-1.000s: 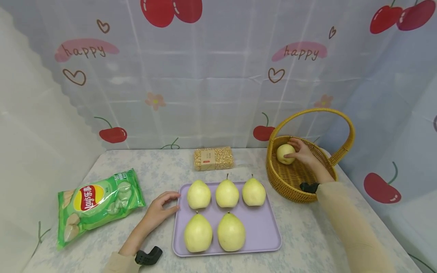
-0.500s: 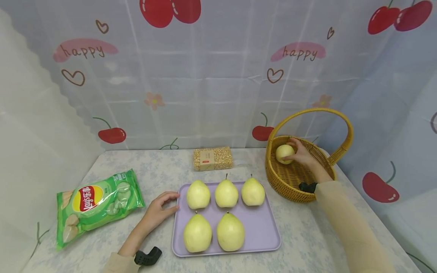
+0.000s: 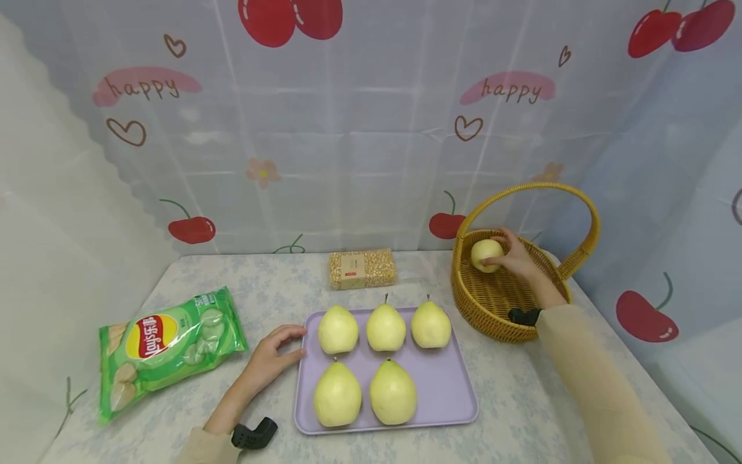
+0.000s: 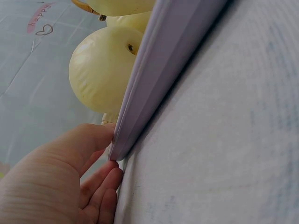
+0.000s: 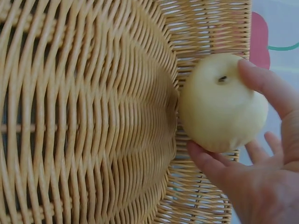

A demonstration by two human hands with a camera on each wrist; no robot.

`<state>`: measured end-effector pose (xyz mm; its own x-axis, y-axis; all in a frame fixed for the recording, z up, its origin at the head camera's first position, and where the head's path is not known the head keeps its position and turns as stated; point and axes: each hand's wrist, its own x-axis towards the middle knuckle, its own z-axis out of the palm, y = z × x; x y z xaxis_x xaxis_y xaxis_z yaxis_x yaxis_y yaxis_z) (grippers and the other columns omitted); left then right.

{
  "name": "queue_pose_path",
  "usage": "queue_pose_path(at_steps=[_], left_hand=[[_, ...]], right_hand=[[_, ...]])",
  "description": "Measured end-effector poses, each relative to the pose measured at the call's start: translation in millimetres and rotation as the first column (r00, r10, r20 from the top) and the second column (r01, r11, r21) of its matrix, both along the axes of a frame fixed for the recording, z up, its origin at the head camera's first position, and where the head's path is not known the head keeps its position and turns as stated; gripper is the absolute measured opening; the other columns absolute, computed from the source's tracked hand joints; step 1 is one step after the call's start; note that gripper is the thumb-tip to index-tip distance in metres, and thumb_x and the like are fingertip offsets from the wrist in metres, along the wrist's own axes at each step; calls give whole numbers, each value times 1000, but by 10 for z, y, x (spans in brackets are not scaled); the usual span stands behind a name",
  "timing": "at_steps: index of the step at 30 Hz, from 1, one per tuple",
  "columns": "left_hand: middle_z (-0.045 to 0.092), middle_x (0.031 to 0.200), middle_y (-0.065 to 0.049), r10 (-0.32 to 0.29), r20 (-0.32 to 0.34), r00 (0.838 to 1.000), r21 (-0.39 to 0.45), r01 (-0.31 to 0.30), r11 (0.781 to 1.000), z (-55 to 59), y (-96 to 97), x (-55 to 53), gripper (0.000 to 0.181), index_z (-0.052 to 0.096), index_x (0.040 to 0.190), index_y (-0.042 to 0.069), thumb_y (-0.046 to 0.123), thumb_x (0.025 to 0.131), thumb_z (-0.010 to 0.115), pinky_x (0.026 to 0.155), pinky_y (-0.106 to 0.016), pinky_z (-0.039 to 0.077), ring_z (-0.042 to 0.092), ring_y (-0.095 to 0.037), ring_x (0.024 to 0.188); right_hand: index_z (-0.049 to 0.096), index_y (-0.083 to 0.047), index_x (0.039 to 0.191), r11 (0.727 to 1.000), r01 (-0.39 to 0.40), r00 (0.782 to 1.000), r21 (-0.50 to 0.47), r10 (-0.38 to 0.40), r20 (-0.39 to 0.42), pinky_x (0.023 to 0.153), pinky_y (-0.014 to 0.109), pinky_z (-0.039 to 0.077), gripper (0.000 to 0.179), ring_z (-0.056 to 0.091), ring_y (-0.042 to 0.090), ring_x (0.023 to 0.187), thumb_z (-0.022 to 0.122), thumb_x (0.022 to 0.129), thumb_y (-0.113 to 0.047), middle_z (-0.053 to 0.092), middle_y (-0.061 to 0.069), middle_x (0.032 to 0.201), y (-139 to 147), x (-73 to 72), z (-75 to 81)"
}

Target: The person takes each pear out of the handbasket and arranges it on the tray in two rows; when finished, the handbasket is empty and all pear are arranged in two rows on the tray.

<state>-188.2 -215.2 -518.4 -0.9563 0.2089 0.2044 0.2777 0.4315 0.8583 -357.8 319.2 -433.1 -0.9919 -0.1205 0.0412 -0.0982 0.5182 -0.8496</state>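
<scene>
Inside the wicker basket (image 3: 489,316), at its far left side, a pale yellow pear (image 3: 485,255) is gripped by my right hand (image 3: 517,260). The right wrist view shows the thumb near the pear's stem end and the other fingers round its opposite side, with the pear close against the woven wall. My left hand (image 3: 268,361) rests at the left edge of a lilac tray (image 3: 443,393), fingertips touching its rim. On the tray stand several more pears (image 3: 393,392), in a back row and a front row.
A green chip bag (image 3: 171,348) lies on the left of the table. Behind the tray is a clear pack of yellow kernels (image 3: 379,268). The basket's tall handle (image 3: 542,187) arches over the right hand. A printed curtain (image 3: 371,129) hangs along the back edge.
My right hand and the pear have shifted slightly up and toward the back of the basket. The left hand stays at the tray's edge.
</scene>
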Motion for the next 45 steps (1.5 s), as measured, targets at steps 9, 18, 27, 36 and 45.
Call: queue_pose_path(at_steps=[9,18,27,36,45], left_hand=[[62,123,-5,-2,23,1000,-3,2,1000,-13,37,-28,37,64,119,12,22,85,72,102,-23,46,55,-12,114],[62,124,-9,27,-2,1000,-44,-27,999,58,63,23,36,63,120,7,14,85,71,102,-33,47,56,-23,116],[62,121,-12,27,-24,999,-62,-28,998,265,97,134,36,62,119,1,10,86,70,100,-31,48,57,-24,112],[62,121,-13,21,0,1000,-45,-21,999,326,112,155,35,62,118,-2,7,85,70,100,-32,48,57,-27,113],[62,122,-14,16,-3,1000,-34,-16,999,313,106,155,35,63,119,0,8,85,69,100,-32,48,57,-24,113]], right_hand=[[-6,-10,153,998,20,1000,-57,-18,26,111,62,27,102,19,47,141,71,86,-12,12,22,158,69,85,188],[5,-13,154,997,19,1000,-78,-20,-12,99,43,43,94,23,43,140,70,86,-10,13,21,157,23,362,447],[17,-13,153,995,-38,997,-90,31,-77,81,8,45,89,45,5,116,73,84,-14,26,18,153,-196,876,642],[32,-15,147,978,-144,982,-151,123,-140,84,11,50,80,50,-6,110,74,80,-4,43,-7,137,-421,1304,648],[35,-12,144,947,-274,950,-166,240,-198,85,15,52,81,54,-6,112,74,76,5,47,-6,137,-649,1670,534]])
